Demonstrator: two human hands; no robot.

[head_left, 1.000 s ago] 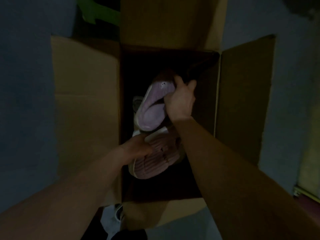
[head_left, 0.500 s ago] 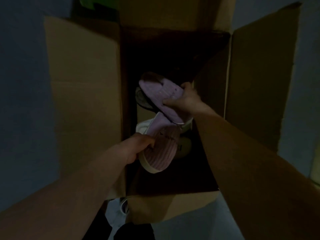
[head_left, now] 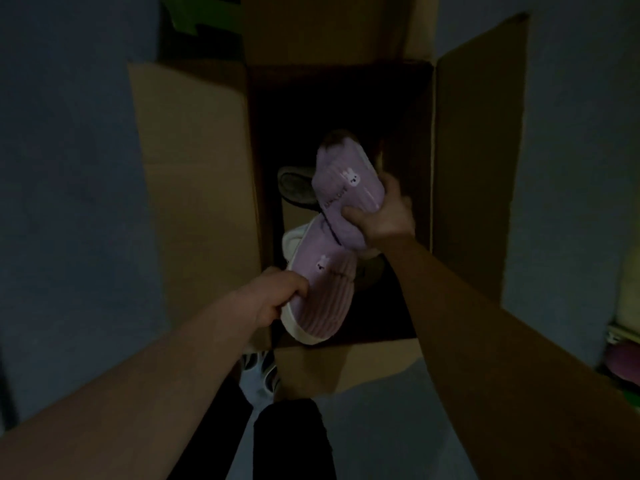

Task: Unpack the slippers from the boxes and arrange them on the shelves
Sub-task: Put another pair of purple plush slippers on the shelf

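An open cardboard box stands on the floor with its flaps spread. My left hand grips the side of a purple ribbed slipper with a white sole, over the box's near end. My right hand holds a second purple slipper with a small bunny mark, tilted above the first. A thin dark string seems to tie the two together. Deeper in the box lie a dark slipper and a pale one, mostly hidden in shadow.
The room is dim, with grey floor around the box. My dark trouser leg and a light shoe stand at the box's near flap. At the right edge a low shelf shows a purple thing. Something green lies beyond the box.
Both hands have lifted the two purple slippers higher out of the box. The right-hand slipper has turned so its top with the bunny mark faces up.
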